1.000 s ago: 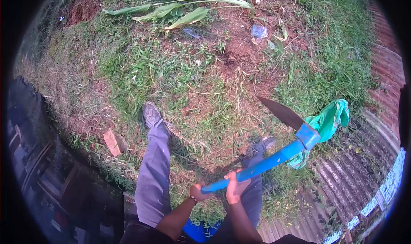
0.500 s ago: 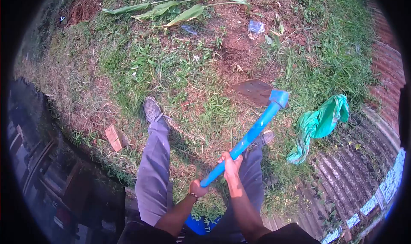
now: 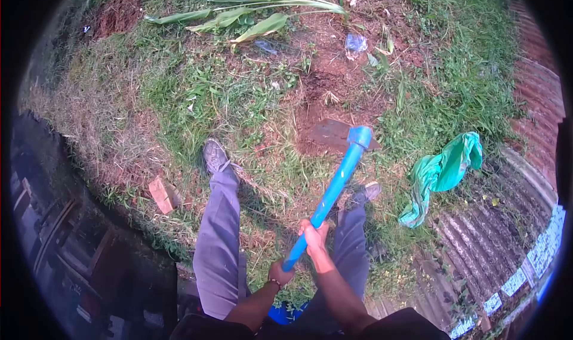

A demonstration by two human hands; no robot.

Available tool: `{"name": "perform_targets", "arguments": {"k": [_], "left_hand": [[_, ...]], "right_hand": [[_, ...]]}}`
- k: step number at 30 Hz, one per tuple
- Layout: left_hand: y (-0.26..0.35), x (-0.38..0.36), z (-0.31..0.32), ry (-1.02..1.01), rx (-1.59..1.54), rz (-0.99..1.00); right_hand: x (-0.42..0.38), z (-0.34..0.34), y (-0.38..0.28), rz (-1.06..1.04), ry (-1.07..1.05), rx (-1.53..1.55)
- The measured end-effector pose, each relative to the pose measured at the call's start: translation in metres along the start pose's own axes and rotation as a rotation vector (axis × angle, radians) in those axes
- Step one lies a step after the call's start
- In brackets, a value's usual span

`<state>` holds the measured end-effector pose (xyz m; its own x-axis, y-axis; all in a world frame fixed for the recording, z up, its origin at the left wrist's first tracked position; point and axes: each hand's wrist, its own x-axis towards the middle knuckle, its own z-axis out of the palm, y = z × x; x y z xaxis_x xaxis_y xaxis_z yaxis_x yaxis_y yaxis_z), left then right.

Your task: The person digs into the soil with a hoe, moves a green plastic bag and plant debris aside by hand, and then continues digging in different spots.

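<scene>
A hoe with a blue handle [image 3: 330, 193] runs from between my legs up to a flat, rusty brown blade [image 3: 330, 134] lying at the edge of bare reddish soil. My left hand [image 3: 280, 273], with a bracelet at the wrist, is wrapped round the lower end of the handle. Further up, my right hand [image 3: 314, 235] grips the same handle with closed fingers. Part of the blade is behind the blue socket. Grass surrounds the soil patch.
My shoes [image 3: 215, 156] stand apart on the grass. A brick piece [image 3: 163, 195] lies at left, a green cloth or bag [image 3: 442, 171] at right beside corrugated sheets [image 3: 477, 238]. Long leafy stalks [image 3: 256, 8] and a clear plastic scrap [image 3: 356, 42] lie ahead.
The hoe head has moved left over the soil, and the handle stands steeper in view. Both hands have shifted slightly, still closed on the handle.
</scene>
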<state>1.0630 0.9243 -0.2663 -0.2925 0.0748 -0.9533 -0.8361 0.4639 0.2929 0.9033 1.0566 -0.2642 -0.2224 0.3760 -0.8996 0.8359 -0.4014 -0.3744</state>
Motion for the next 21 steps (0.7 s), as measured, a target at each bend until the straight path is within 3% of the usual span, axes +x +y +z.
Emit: {"name": "perform_targets", "arguments": {"k": [2, 4, 5, 8, 9, 11, 12, 13, 14, 15, 17, 20, 21], "left_hand": [[-0.032, -0.026, 0.006, 0.034, 0.125, 0.197], [0.048, 0.017, -0.023, 0.011, 0.257, 0.084], [0.076, 0.051, -0.035, 0.070, 0.171, 0.238], [0.140, 0.128, -0.064, 0.250, 0.167, 0.280], [0.120, 0.120, -0.049, 0.235, 0.083, 0.157], [0.046, 0.077, 0.004, 0.213, -0.077, -0.071], [0.012, 0.050, 0.027, 0.305, -0.009, -0.143], [0.023, 0.008, 0.014, 0.153, -0.186, -0.336], [-0.023, -0.026, 0.030, 0.100, -0.140, -0.224], [-0.016, -0.074, 0.022, 0.032, -0.267, -0.548], [-0.035, -0.140, 0.029, 0.044, -0.253, -0.261], [-0.015, -0.107, 0.038, 0.020, -0.164, -0.151], [0.006, -0.067, 0.031, 0.054, -0.306, -0.019]], "right_hand": [[-0.035, 0.000, -0.020, -0.093, 0.025, 0.078], [-0.019, 0.005, -0.045, -0.274, 0.031, 0.100], [-0.002, 0.023, -0.074, -0.337, 0.035, 0.182], [0.068, 0.078, -0.134, -0.492, -0.010, 0.196], [0.089, 0.091, -0.124, -0.464, 0.000, 0.091], [0.121, 0.082, -0.031, -0.170, -0.081, -0.180], [0.110, 0.071, 0.016, -0.201, -0.027, -0.305], [0.072, 0.062, 0.036, -0.195, -0.032, -0.375], [0.035, 0.038, 0.070, -0.082, -0.087, -0.339], [-0.001, 0.017, 0.100, 0.032, -0.137, -0.309], [-0.052, -0.013, 0.124, -0.039, -0.184, -0.332], [-0.053, -0.010, 0.061, -0.110, -0.194, -0.294], [-0.052, 0.016, 0.002, -0.173, -0.155, -0.264]]}}
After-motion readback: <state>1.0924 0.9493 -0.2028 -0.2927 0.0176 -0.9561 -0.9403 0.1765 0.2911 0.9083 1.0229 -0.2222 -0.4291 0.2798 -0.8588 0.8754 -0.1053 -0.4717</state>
